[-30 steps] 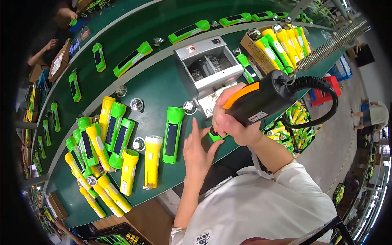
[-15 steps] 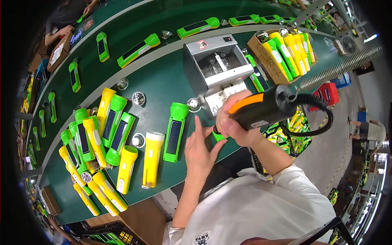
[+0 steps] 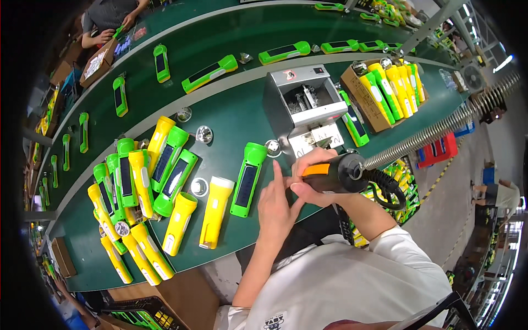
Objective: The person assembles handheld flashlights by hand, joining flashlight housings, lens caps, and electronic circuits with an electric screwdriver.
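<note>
At bench edge (image 3: 245, 235), right hand (image 3: 311, 193) round driver (image 3: 346, 172); left hand (image 3: 276, 210), forefinger straight, hold unclear

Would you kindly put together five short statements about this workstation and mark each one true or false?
1. The right hand grips a black-and-orange tool. True.
2. The left hand is wrapped around a yellow flashlight. False: that flashlight lies apart from it on the green workbench.
3. A coiled metal spring extends from the end of the tool. True.
4. The gray machine stands to the right of the cardboard box. False: it stands to the left of the box.
5. The red bin is off the workbench, to its right. True.
</note>
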